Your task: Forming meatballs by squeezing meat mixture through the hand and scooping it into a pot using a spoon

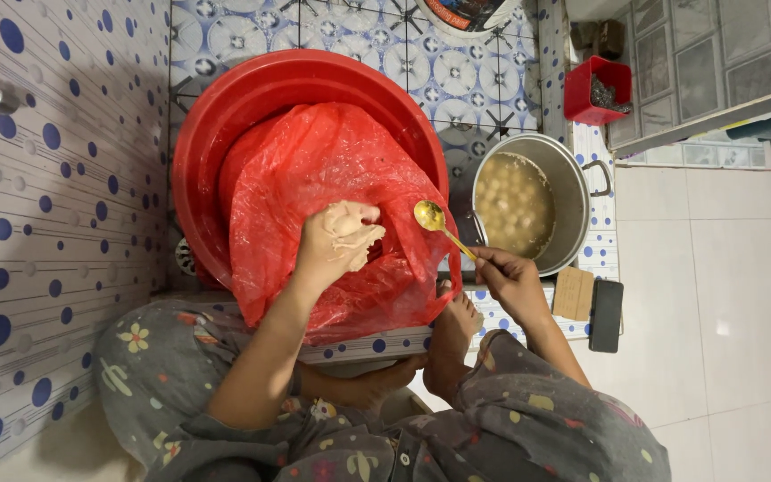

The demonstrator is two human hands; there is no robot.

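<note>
My left hand [336,241] is closed around a lump of pale paste [354,234] and hovers over a red plastic bag [314,170] that lines a big red basin [225,107]. My right hand [510,281] grips the handle of a gold spoon [432,217], whose bowl points toward the bag. Just right of the spoon stands a steel pot [573,178] filled with cloudy water and several pale round balls [512,203].
A small red box [595,89] sits on the tiled ledge beyond the pot. A dark phone [606,314] and a small brown card [573,293] lie near my right wrist. A blue-dotted tile wall runs along the left. My bare foot [452,339] rests below the basin.
</note>
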